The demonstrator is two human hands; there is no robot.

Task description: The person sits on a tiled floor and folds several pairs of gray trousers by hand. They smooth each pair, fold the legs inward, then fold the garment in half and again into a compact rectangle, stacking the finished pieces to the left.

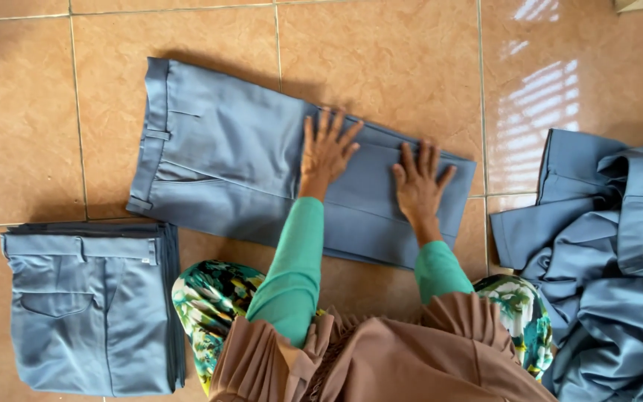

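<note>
Grey-blue cloth lies under both palms: the left hand (327,151) and the right hand (420,186) press flat, fingers spread and gripping nothing, on the trousers (225,156) laid out folded lengthwise on the floor (31,112), waistband to the left. A stack (87,309) of folded trousers sits near the left knee. A loose pile (612,253) of the same garments lies to the right on the brown tiles.

A home floor, by the look of it: glossy tan ceramic tiles (403,59) reflecting a slatted window, with a folded stack of blue-grey trousers (87,309) and an unfolded heap (612,253).
</note>
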